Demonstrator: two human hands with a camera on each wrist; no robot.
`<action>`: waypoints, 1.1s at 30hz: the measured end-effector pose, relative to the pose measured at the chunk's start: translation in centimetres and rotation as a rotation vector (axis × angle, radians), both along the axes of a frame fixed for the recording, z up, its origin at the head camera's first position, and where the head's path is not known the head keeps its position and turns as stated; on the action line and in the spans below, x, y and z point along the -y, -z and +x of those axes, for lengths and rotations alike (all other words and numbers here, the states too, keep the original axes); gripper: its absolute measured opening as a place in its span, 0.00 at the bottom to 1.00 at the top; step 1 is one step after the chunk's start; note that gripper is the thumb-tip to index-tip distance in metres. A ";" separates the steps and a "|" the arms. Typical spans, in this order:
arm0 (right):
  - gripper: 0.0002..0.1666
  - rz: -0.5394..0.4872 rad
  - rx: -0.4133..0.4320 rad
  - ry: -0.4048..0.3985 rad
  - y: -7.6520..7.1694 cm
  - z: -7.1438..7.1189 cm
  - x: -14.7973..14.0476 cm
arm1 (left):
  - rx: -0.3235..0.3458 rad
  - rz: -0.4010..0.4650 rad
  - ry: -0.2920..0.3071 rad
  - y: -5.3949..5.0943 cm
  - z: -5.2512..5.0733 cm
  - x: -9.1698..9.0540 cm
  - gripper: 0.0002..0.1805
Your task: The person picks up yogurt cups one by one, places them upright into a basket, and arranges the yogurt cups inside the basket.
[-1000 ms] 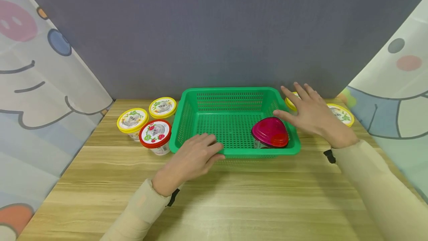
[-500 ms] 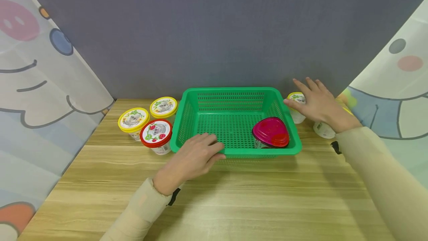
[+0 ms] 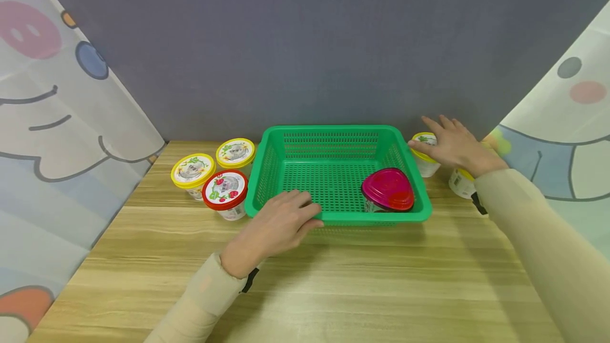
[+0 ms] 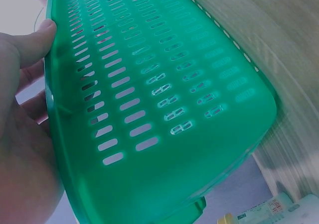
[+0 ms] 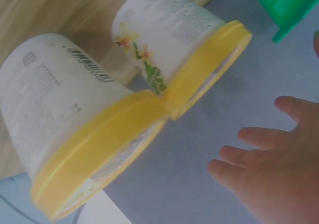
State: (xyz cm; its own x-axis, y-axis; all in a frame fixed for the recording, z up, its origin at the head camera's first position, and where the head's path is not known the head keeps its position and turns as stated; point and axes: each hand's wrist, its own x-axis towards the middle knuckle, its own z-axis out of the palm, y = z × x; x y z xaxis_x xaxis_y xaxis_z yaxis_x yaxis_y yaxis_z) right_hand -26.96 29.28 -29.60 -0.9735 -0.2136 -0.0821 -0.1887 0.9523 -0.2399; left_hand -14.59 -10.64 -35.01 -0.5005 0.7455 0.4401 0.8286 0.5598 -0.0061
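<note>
- Wood-grain table [image 3: 333, 285]: nearest surface; bears the basket and 5 paper tubs.
- Left hand [image 3: 274, 229]: clamped on the near rim of the green perforated basket [image 3: 371, 216], fingers over the edge, thumb outside.
- Magenta-lidded container [image 3: 388, 189]: inside the basket, at its right front corner.
- Red-lidded tub [image 3: 225, 190]: upright on the table, just left of the basket.
- Outer right yellow-lidded tub [image 3: 461, 183]: on the table, lid mostly hidden by the right arm.
- Outer left yellow-lidded tub [image 3: 193, 170] and rear left yellow-lidded tub [image 3: 235, 152]: upright, beside the red lid.
- Inner right yellow-lidded tub [image 3: 425, 163]: upright, just right of the basket.
- Right hand [image 3: 455, 144]: fingers spread apart, holding nothing; hovers near the right-hand tubs.
- Change noted: 1 second ago this hand hung partly over the basket's right edge; it has since shifted outward. Judgement — attention is on the right-hand tubs, neither yet grasped.
</note>
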 end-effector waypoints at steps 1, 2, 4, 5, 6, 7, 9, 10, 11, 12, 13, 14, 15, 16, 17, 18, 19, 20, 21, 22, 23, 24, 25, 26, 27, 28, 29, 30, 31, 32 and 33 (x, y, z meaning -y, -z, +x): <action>0.57 0.002 0.004 0.002 0.1 -0.1 -0.1 | 0.002 0.000 0.001 0.0 0.0 0.0 0.08; 0.57 0.004 0.008 0.004 0.3 -0.3 -0.2 | 0.002 0.000 0.001 0.0 0.0 0.0 0.08; 0.57 0.004 0.020 0.011 0.5 -0.6 -0.4 | -0.002 0.002 0.003 0.1 0.0 0.0 0.08; 0.57 0.001 0.026 0.013 0.6 -0.7 -0.5 | -0.003 0.004 0.004 0.1 0.0 0.0 0.08; 0.57 0.001 0.030 0.014 0.7 -0.8 -0.5 | -0.003 0.005 0.005 0.1 -0.1 0.0 0.08; 0.57 0.001 0.034 0.016 0.8 -0.9 -0.6 | -0.005 0.003 0.004 0.1 -0.1 0.0 0.08; 0.57 0.001 0.038 0.017 0.9 -1.1 -0.6 | -0.006 0.001 0.003 0.2 -0.1 0.0 0.08; 0.57 0.000 0.042 0.018 1.0 -1.2 -0.6 | -0.006 -0.002 0.002 0.2 -0.1 0.0 0.08; 0.57 0.000 0.046 0.018 1.1 -1.3 -0.6 | -0.006 -0.005 0.001 0.2 -0.1 0.0 0.08; 0.57 0.002 0.049 0.017 1.2 -1.4 -0.6 | -0.006 -0.007 -0.001 0.2 -0.1 0.0 0.08; 0.57 0.004 0.052 0.016 1.2 -1.5 -0.6 | -0.005 -0.010 -0.003 0.1 -0.1 0.0 0.08; 0.56 0.008 0.054 0.014 1.3 -1.6 -0.6 | -0.005 -0.010 -0.003 0.2 -0.1 0.0 0.09; 0.56 0.010 0.059 0.013 1.4 -1.7 -0.6 | -0.005 -0.011 -0.003 0.2 -0.1 0.0 0.09; 0.55 0.013 0.063 0.013 1.4 -1.8 -0.6 | -0.004 -0.011 -0.003 0.2 -0.1 0.0 0.09; 0.55 0.016 0.063 0.010 1.5 -1.8 -0.6 | -0.004 -0.010 -0.003 0.2 -0.1 0.0 0.09; 0.54 0.019 0.063 0.008 1.5 -1.9 -0.6 | -0.004 -0.008 -0.001 0.2 -0.1 0.0 0.09; 0.54 0.021 0.066 0.007 1.5 -1.9 -0.6 | -0.005 -0.007 0.001 0.2 -0.1 0.0 0.09; 0.53 0.021 0.071 0.008 1.6 -1.9 -0.5 | -0.005 -0.004 0.003 0.2 -0.1 0.0 0.08; 0.53 0.019 0.077 0.010 1.5 -1.9 -0.4 | -0.005 -0.002 0.004 0.2 -0.1 0.0 0.08; 0.53 0.016 0.081 0.012 1.6 -1.9 -0.4 | -0.007 0.001 0.006 0.2 -0.1 0.0 0.09; 0.52 0.014 0.086 0.015 1.6 -1.9 -0.3 | -0.009 0.003 0.006 0.2 0.0 0.0 0.09; 0.52 0.010 0.093 0.018 1.6 -1.9 -0.3 | -0.009 0.005 0.008 0.2 -0.1 0.0 0.09; 0.52 0.007 0.101 0.022 1.6 -1.9 -0.3 | -0.010 0.007 0.009 0.2 -0.1 0.0 0.09; 0.52 0.003 0.108 0.027 1.7 -2.0 -0.3 | -0.010 0.007 0.009 0.2 -0.1 0.0 0.09; 0.51 -0.001 0.114 0.030 1.7 -2.0 -0.2 | -0.011 0.008 0.009 0.2 -0.1 -0.1 0.09; 0.51 -0.005 0.120 0.032 1.8 -2.1 -0.3 | -0.011 0.008 0.008 0.2 -0.1 -0.1 0.09; 0.51 -0.006 0.126 0.033 1.9 -2.1 -0.3 | -0.011 0.008 0.008 0.3 -0.1 -0.1 0.09; 0.51 -0.010 0.131 0.032 1.9 -2.2 -0.4 | -0.012 0.008 0.007 0.3 -0.1 -0.1 0.09; 0.50 -0.013 0.133 0.030 2.0 -2.3 -0.4 | -0.013 0.008 0.007 0.3 -0.1 -0.1 0.09; 0.50 -0.015 0.132 0.027 2.1 -2.3 -0.5 | -0.013 0.009 0.007 0.3 -0.1 -0.1 0.09; 0.49 -0.015 0.129 0.022 2.2 -2.4 -0.6 | -0.015 0.011 0.007 0.2 -0.1 -0.1 0.09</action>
